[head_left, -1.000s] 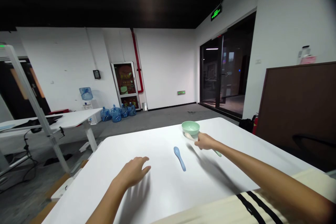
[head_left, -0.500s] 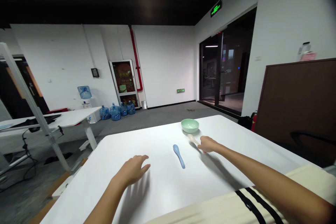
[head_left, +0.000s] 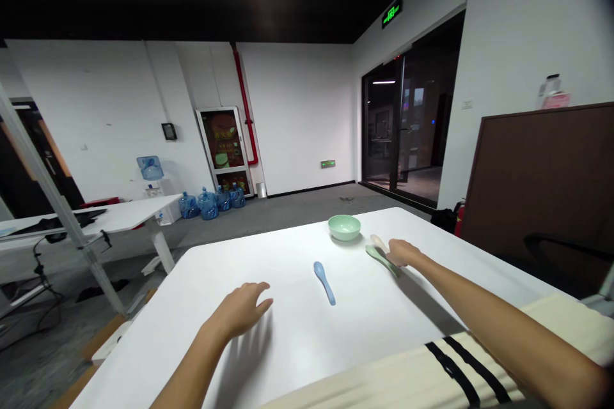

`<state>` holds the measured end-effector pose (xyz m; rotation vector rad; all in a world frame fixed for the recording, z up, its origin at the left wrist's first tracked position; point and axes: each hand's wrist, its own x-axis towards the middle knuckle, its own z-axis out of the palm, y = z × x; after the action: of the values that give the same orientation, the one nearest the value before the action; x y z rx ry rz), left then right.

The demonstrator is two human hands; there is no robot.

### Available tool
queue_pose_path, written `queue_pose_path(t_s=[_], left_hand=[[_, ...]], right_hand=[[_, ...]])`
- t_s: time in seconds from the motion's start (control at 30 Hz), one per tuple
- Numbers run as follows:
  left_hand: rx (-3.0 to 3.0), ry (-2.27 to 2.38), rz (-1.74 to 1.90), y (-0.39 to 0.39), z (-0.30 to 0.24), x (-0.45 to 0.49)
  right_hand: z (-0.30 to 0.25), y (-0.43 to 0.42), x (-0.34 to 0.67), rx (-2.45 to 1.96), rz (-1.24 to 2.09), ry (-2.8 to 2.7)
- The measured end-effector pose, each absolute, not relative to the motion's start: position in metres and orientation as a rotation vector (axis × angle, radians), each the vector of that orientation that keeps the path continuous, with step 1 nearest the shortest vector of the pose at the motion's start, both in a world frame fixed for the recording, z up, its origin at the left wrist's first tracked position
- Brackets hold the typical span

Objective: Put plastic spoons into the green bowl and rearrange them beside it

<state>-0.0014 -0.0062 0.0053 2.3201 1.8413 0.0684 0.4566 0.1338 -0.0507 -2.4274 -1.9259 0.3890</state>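
My right hand (head_left: pixel 403 253) is closed on the handle of a white spoon (head_left: pixel 378 243), whose bowl points away from me. Just beside it a green spoon (head_left: pixel 378 257) lies on the white table (head_left: pixel 288 358), its handle end close under my right hand. A light green bowl (head_left: pixel 344 228) stands near the table's far edge, to the left of the white spoon. Nearer to me lies a blue spoon (head_left: pixel 325 282). My left hand (head_left: pixel 247 308) hovers over the table left of the blue spoon, fingers apart, holding nothing.
A brown partition (head_left: pixel 537 172) rises beyond the table's right side. At left stands another white table (head_left: pixel 134 214) with a metal post in front. Several blue water jugs (head_left: pixel 208 204) stand on the floor by the far wall.
My right hand has moved right with the white spoon, away from in front of the bowl. The green spoon, hidden before, now shows. My left hand stays about where it was.
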Motion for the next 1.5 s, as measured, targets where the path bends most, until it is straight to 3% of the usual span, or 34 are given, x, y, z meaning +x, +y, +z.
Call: queue_pose_path(t_s=[0.7, 1.0, 1.5], left_hand=[[2.322, 1.834, 0.077, -0.005, 0.003, -0.003], [2.325, 1.846, 0.051, -0.005, 0.004, -0.003], [2.338, 1.841, 0.086, -0.001, -0.001, -0.005]], right_hand=[[-0.072, 0.138, 0.468, -2.506, 0.472, -1.890], [-0.060, 0.134, 0.452, -2.407, 0.215, -1.906], [-0.075, 0.134, 0.437, -2.259, 0.273, -2.094]])
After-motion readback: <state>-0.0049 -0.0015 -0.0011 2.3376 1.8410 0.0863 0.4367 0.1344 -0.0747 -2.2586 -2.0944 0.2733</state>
